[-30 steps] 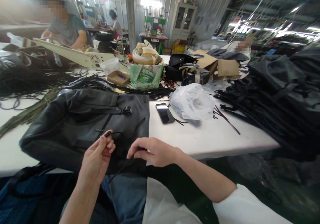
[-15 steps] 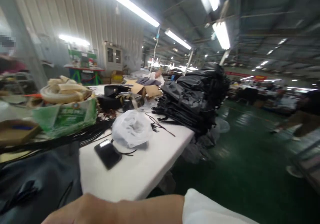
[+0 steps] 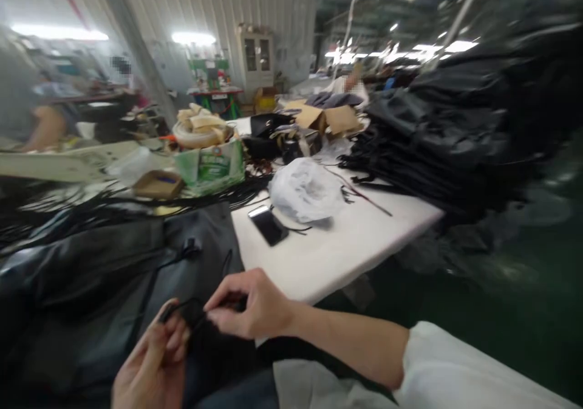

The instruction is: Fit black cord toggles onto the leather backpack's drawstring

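At the near edge of the desk (image 3: 346, 257), both hands work on a thin black cord (image 3: 194, 312). The left hand (image 3: 152, 366) is lowest in the view; its fingers are curled, and the thumb and forefinger pinch one end of the cord, which sticks out just above the fingertips. The right hand (image 3: 248, 305) is a little higher and to the right, also nearly closed, and its fingertips pinch the same cord close to the left hand's grip. So the cord lies directly between the two hands, with its short held part running about left to right, and neither hand is clearly nearer to it, since both touch it. From the hands one part of the cord goes up and away over the black bag (image 3: 91, 275), toward a small black buckle (image 3: 191, 246) on the bag's surface.

The bag lies flat on the left part of the desk, just behind the hands. To the right of it, on the bare white top, a dark phone (image 3: 268, 225) lies beside a crumpled clear plastic bag (image 3: 305, 190). Further back is a green box (image 3: 212, 166) filled with rolled tan strips, and a tall pile of black bags (image 3: 446, 135) fills the far right corner. People working at the far tables are blurred.
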Demonstrator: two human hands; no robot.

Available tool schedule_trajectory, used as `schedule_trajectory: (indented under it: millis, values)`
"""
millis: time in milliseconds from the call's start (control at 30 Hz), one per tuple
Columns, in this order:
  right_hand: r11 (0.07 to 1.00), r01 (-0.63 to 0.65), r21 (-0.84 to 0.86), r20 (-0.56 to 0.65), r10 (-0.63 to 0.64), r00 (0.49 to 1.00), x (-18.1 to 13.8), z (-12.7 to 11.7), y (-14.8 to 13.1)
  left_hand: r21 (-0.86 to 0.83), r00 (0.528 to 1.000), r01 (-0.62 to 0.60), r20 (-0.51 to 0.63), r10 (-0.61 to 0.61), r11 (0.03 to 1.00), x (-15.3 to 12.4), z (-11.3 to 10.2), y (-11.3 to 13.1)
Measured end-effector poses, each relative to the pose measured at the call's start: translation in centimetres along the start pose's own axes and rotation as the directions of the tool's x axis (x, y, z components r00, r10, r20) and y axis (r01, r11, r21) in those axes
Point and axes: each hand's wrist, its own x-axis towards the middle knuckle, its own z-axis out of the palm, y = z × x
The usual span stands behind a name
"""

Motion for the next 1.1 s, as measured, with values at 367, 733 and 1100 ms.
schedule_trajectory:
  millis: [367, 733, 1100]
  values:
    - [0.965, 0.218, -0.149, 0.049, -0.213, 0.976, 0.7, 0.5, -0.1, -0.136, 0.999, -0.047, -0.002, 0.047, 0.990, -1.8, 0.5, 0.6]
    - [0.799, 0.379, -0.467, 0.091, -0.383, 0.919, 0.8, 2.0, -0.6, -0.096, 0.995, -0.098, -0.009, 0.098, 0.991, -2.4, 0.8, 0.3]
    - [0.737, 0.379, -0.560, 0.156, -0.356, 0.922, 1.0, 2.5, -0.5, -0.089, 0.991, -0.134, -0.008, 0.134, 0.987, -2.6, 1.0, -0.1]
